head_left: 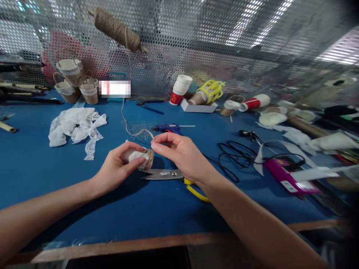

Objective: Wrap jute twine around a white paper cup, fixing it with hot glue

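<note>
My left hand [120,162] is closed round a small cup [141,157], white on the side and wrapped with brown twine at one end. The cup lies tilted on its side in the grip. At its wrapped end, my right hand [179,153] pinches a length of twine [137,132] between thumb and fingers. That strand runs back across the table and up to a twine spool [116,30] hung on the mesh. Scissors with yellow handles [165,174] lie partly open under my hands, their handles partly hidden by my right wrist.
A blue glue gun [168,128] lies behind my hands, with pliers [151,106] further back. White lace [74,125] is heaped at the left, before several twine-handled cups [70,71]. Stacked paper cups [181,89], black cable [238,153] and a magenta power strip [288,179] are on the right.
</note>
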Motion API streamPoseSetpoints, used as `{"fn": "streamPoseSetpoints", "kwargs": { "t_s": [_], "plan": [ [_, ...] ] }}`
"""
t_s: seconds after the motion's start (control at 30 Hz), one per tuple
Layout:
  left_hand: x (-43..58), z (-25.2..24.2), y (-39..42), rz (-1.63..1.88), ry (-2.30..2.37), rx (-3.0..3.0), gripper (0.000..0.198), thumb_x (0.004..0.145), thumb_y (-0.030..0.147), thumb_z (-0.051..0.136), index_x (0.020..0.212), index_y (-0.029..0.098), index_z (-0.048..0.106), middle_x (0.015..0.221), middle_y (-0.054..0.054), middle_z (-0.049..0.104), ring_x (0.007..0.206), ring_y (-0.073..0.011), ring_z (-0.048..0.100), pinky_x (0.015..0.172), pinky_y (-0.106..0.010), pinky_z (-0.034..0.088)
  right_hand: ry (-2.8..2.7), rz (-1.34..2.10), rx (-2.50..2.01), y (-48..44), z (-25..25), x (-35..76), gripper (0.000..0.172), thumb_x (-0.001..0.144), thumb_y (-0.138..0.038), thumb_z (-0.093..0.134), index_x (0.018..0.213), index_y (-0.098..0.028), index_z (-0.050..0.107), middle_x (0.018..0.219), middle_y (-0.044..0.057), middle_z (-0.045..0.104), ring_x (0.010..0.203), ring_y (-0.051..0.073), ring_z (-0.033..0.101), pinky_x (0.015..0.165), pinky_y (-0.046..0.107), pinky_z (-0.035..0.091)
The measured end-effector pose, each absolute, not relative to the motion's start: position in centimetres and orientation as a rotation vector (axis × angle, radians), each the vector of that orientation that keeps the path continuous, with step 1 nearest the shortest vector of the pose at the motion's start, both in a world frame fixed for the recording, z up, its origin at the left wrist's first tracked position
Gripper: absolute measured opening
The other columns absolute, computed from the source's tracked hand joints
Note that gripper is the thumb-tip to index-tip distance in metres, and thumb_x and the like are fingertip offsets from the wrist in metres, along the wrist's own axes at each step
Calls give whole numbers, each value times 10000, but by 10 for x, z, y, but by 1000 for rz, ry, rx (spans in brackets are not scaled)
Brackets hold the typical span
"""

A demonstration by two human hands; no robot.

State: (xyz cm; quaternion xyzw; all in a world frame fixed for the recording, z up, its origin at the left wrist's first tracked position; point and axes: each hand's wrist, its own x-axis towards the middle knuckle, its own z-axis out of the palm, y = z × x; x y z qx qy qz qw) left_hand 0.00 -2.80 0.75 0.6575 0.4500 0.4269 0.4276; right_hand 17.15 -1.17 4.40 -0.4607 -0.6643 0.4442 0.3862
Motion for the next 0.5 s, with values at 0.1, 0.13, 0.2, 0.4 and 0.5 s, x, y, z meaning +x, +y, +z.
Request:
{"fn": "streamPoseSetpoints", "kwargs": {
  "t_s": [0.1,0.13,0.2,0.4,0.5],
  "plan": [
    [0,7,-27,1040,1104,1576,175,736,280,585,861,160,561,742,-4,587,584,-94,509,545,-201,430,-1733,1066,-1188,-14,46,174,164,721,-320,601,764,-163,585,756,1,605,683,104,537,671,249,426],
    [0,6,-27,1034,1097,1558,178,736,281,585,863,159,559,742,-4,584,585,-94,508,550,-204,432,-1738,1051,-1189,-14,45,174,161,723,-317,600,764,-162,584,755,0,605,682,102,538,669,245,425],
    [0,6,-28,1023,1081,1533,182,734,282,588,864,158,556,749,-7,583,592,-96,511,561,-210,437,-1745,1025,-1198,-13,43,175,159,728,-315,596,766,-161,580,746,-2,605,675,101,539,661,240,424],
    [2,11,-31,1017,1089,1547,155,720,262,592,833,158,570,724,-4,592,546,-85,495,510,-187,422,-1770,980,-1245,-9,39,176,160,732,-318,585,740,-159,570,707,-8,603,634,99,534,611,236,418],
    [3,13,-32,1021,1066,1548,150,719,257,596,827,156,576,757,-13,605,577,-90,513,527,-184,435,-1778,970,-1259,-9,39,175,148,731,-308,580,731,-160,570,700,-10,605,625,100,534,593,234,413]
  ]
}}
